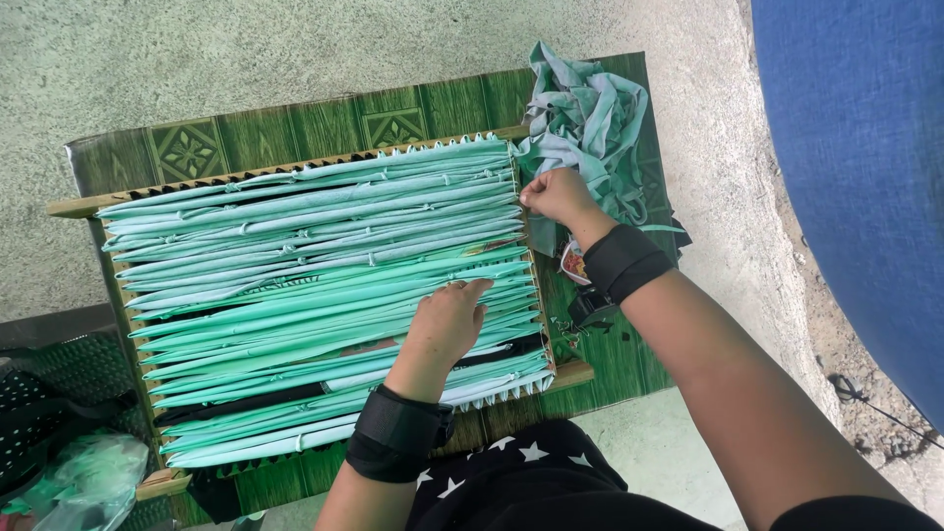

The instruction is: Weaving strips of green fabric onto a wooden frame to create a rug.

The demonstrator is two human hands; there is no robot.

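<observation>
The wooden loom frame (88, 206) is almost full of green cloth strips (315, 256) stretched side by side. The left hand (447, 320) lies flat on the strips, fingers loose. The right hand (558, 194) pinches a strip end at the frame's far right edge. Just past that edge lies a heap of loose green cloth (585, 113). Nothing blocks the hands.

Rectangular wooden weaving frame (79, 206) lying flat, strung edge to edge with long mint-green and pale blue fabric strips (315, 246), stretched taut, side by side, a few dark strips near the lower edge. Loose heap of matching green fabric strips (580, 118) just beyond the frame's right end.
</observation>
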